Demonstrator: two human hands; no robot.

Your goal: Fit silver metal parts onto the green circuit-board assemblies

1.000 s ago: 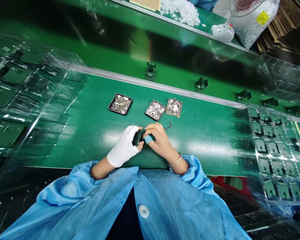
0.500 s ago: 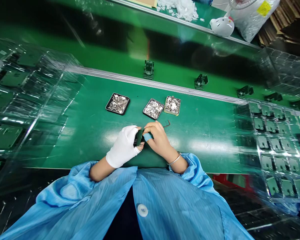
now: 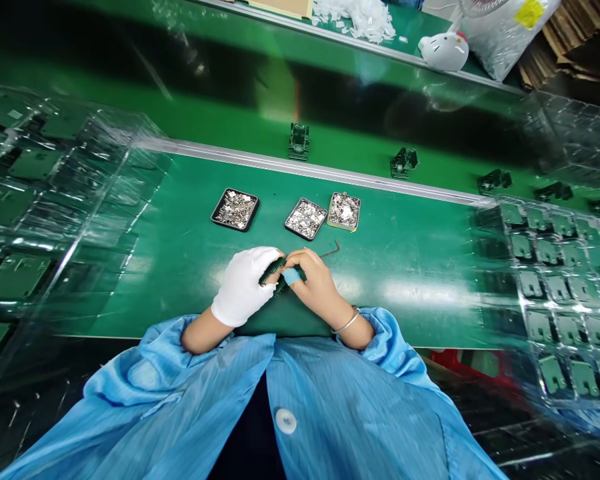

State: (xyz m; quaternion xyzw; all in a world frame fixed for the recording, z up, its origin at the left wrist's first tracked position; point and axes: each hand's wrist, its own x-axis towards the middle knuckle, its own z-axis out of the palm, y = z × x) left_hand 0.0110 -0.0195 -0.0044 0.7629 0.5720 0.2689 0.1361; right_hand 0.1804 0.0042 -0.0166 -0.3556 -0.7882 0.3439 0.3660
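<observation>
Bare green mat [image 3: 180,253] lies open left of the hands, and right of them up to the clear trays [image 3: 555,293]. Ahead, three dishes [image 3: 305,218] and a hex key [image 3: 330,251] crowd the way. Stacked trays [image 3: 45,200] wall the left side.

we see only slivers of the small dark part [image 3: 274,273], since our gloved left hand [image 3: 244,287] and bare right hand [image 3: 314,283] cover most of it, so its shape stays unclear. the silver bits in the three small trays [image 3: 235,209] are too small to tell apart. the clear tray stacks [image 3: 40,200] run off both side edges, blurred by glare. the fan [image 3: 473,10] is cut off at the top.
</observation>
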